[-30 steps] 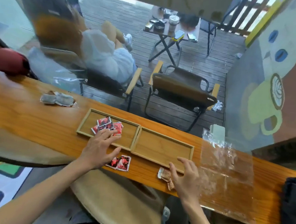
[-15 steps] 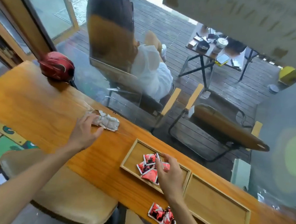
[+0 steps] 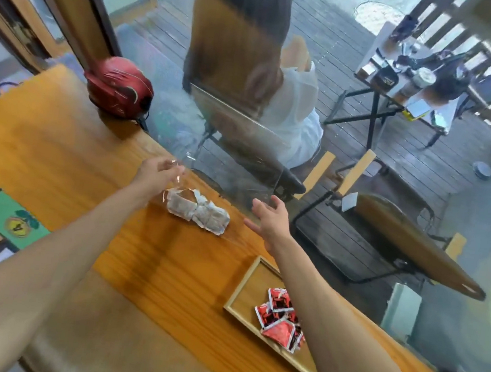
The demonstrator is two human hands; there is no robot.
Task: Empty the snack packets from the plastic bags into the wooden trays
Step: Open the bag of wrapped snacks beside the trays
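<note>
**Both hands at the clear bag of pale packets**

Left hand (image 3: 157,171): fingers pinched on the top edge of the clear plastic bag (image 3: 185,177). Silvery-white snack packets (image 3: 198,211) inside, resting on the orange wooden counter (image 3: 62,144). Right hand (image 3: 268,216): fingers spread, empty, just beside the bag. Red packets (image 3: 281,319) lie in the shallow wooden tray (image 3: 243,287), near right forearm.

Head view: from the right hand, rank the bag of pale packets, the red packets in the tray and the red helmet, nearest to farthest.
From the right hand:
1. Bag of pale packets, just to its left on the counter.
2. Red packets, in the wooden tray, below the hand beside the forearm.
3. Red helmet, at the counter's far left end, beyond the left hand.
</note>
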